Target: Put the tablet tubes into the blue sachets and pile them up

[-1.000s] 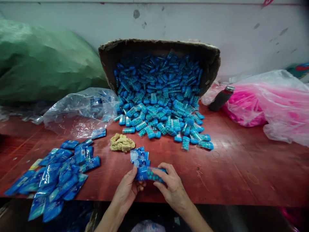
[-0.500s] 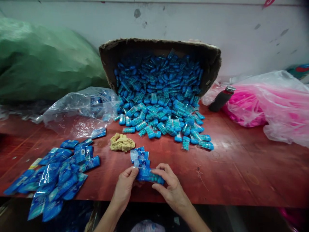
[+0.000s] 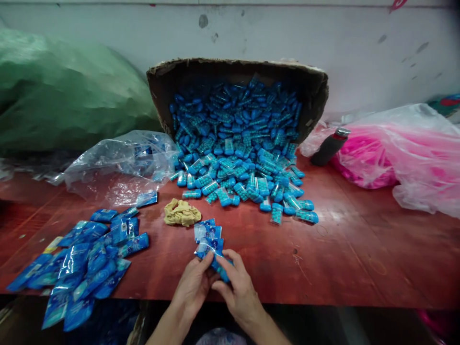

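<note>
Close to the table's front edge, my left hand [image 3: 196,282] and my right hand [image 3: 239,287] meet around a small blue packet [image 3: 221,269]. Both hands are closed on it, with thumbs and fingers pinching its sides; its lower part is hidden by them. Just beyond the fingers lie several flat blue sachets [image 3: 208,233], overlapping in a short stack. Behind these is a crumpled yellow cloth-like piece [image 3: 182,212]. A pile of blue sealed packets [image 3: 95,261] sits at the left, partly over the table edge.
A tipped carton [image 3: 319,100] spills many blue bead-filled containers [image 3: 233,163] onto the red table [image 3: 359,254]. Clear plastic [image 3: 104,163] and a green sack [image 3: 72,91] lie left; a dark bottle [image 3: 327,148] and pink-filled bags [image 3: 417,163] lie right.
My right hand has moved left, closer to my left hand. The bead-filled container visible at its fingertips before is now mostly covered between both hands, and the held packet is tilted.
</note>
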A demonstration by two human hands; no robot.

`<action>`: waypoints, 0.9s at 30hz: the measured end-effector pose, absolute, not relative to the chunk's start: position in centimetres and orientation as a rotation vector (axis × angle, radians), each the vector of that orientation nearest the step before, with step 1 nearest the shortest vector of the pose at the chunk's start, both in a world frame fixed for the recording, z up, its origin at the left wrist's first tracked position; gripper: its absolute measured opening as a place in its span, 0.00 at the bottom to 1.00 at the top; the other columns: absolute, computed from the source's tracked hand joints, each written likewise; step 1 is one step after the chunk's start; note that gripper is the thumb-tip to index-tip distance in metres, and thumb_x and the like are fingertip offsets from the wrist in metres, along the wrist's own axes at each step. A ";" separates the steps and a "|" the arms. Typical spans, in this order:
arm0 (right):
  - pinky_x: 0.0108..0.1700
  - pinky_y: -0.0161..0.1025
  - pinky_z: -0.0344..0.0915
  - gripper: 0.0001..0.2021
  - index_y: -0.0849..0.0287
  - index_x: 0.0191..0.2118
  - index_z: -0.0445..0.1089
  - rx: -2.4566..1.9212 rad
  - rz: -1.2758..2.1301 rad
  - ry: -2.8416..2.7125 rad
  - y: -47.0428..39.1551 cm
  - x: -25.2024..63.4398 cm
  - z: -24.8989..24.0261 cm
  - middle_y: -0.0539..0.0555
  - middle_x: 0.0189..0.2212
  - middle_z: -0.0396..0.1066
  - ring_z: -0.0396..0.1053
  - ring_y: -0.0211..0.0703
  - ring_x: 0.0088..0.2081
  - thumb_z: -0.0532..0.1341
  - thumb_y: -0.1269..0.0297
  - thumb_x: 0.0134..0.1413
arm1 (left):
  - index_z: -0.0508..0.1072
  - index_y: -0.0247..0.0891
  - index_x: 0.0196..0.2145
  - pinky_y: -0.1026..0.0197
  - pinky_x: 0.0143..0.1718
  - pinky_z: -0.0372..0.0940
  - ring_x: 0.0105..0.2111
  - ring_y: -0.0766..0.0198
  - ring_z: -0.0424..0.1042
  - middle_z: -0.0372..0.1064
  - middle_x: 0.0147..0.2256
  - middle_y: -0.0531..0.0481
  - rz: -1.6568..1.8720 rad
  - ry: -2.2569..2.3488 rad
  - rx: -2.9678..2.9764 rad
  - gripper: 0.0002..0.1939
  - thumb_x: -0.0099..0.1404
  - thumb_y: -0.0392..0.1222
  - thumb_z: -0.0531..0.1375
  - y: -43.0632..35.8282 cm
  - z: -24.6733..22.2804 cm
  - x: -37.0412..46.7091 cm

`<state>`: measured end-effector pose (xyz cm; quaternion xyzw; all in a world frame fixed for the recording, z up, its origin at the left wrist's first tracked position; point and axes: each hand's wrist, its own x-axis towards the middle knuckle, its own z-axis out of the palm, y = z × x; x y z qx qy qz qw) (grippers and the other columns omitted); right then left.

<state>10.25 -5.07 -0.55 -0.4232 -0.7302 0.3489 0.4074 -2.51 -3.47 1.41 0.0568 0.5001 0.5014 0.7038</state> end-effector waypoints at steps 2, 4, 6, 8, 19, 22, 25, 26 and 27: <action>0.52 0.42 0.60 0.18 0.54 0.52 0.61 -1.062 1.135 -1.648 -5.1 10.4 -0.1 0.57 0.50 0.60 0.60 0.46 0.51 0.53 0.69 0.56 | 0.71 0.34 0.31 0.63 0.30 0.67 0.27 0.64 0.73 0.74 0.27 0.49 1.102 1.070 0.162 0.08 0.52 0.37 0.63 -3.4 1.5 -2.8; 0.45 0.40 0.66 0.15 0.54 0.50 0.63 -1.074 1.385 -1.388 -4.9 10.4 0.0 0.55 0.46 0.64 0.65 0.44 0.45 0.52 0.68 0.56 | 0.72 0.33 0.31 0.62 0.34 0.67 0.29 0.64 0.73 0.75 0.28 0.48 1.110 1.033 0.191 0.07 0.53 0.37 0.62 -3.4 1.6 -3.0; 0.33 0.36 0.69 0.14 0.55 0.47 0.64 -1.072 1.555 -1.143 -4.7 10.3 -0.4 0.54 0.39 0.67 0.67 0.41 0.35 0.54 0.66 0.54 | 0.72 0.32 0.30 0.61 0.36 0.67 0.30 0.63 0.73 0.75 0.28 0.47 1.122 1.010 0.208 0.06 0.54 0.37 0.62 -3.5 1.6 -3.1; 0.26 0.33 0.67 0.13 0.56 0.44 0.64 -1.106 1.592 -1.026 -4.7 10.2 -0.7 0.52 0.34 0.68 0.66 0.39 0.30 0.57 0.66 0.51 | 0.73 0.32 0.30 0.61 0.37 0.67 0.30 0.63 0.73 0.75 0.28 0.46 1.133 1.006 0.195 0.05 0.54 0.36 0.61 -3.5 1.7 -3.0; 0.40 0.37 0.63 0.17 0.53 0.42 0.67 -1.014 1.556 -1.241 -4.8 10.7 -0.6 0.50 0.35 0.68 0.65 0.41 0.36 0.64 0.70 0.42 | 0.74 0.34 0.32 0.64 0.38 0.65 0.32 0.65 0.73 0.75 0.30 0.48 1.056 0.923 0.219 0.06 0.54 0.34 0.61 -3.8 1.7 -4.2; 0.42 0.38 0.62 0.30 0.49 0.49 0.63 -1.002 1.610 -1.184 -4.2 11.1 -1.0 0.48 0.37 0.64 0.64 0.42 0.38 0.69 0.69 0.35 | 0.74 0.34 0.35 0.62 0.40 0.64 0.35 0.62 0.73 0.75 0.33 0.46 0.978 0.790 0.247 0.09 0.54 0.34 0.61 -3.8 1.2 -4.8; 0.50 0.41 0.57 0.40 0.44 0.54 0.58 -0.997 1.590 -1.282 -3.9 11.4 -0.8 0.48 0.42 0.60 0.61 0.45 0.46 0.72 0.67 0.29 | 0.74 0.33 0.35 0.63 0.40 0.63 0.36 0.61 0.73 0.76 0.33 0.43 0.911 0.707 0.267 0.10 0.53 0.36 0.62 -3.8 1.2 -4.8; 0.52 0.41 0.56 0.41 0.44 0.55 0.57 -0.974 1.598 -1.314 -3.9 11.5 -0.7 0.49 0.44 0.59 0.60 0.46 0.48 0.72 0.66 0.29 | 0.74 0.33 0.35 0.63 0.40 0.63 0.35 0.61 0.73 0.76 0.32 0.43 0.892 0.689 0.268 0.10 0.53 0.36 0.62 -3.8 1.3 -4.6; 0.53 0.42 0.54 0.42 0.43 0.55 0.56 -0.944 1.619 -1.335 -3.8 11.6 -0.5 0.49 0.46 0.58 0.59 0.47 0.50 0.72 0.65 0.30 | 0.74 0.32 0.35 0.63 0.40 0.63 0.35 0.61 0.73 0.76 0.32 0.44 0.876 0.674 0.268 0.11 0.52 0.37 0.63 -3.8 1.4 -4.5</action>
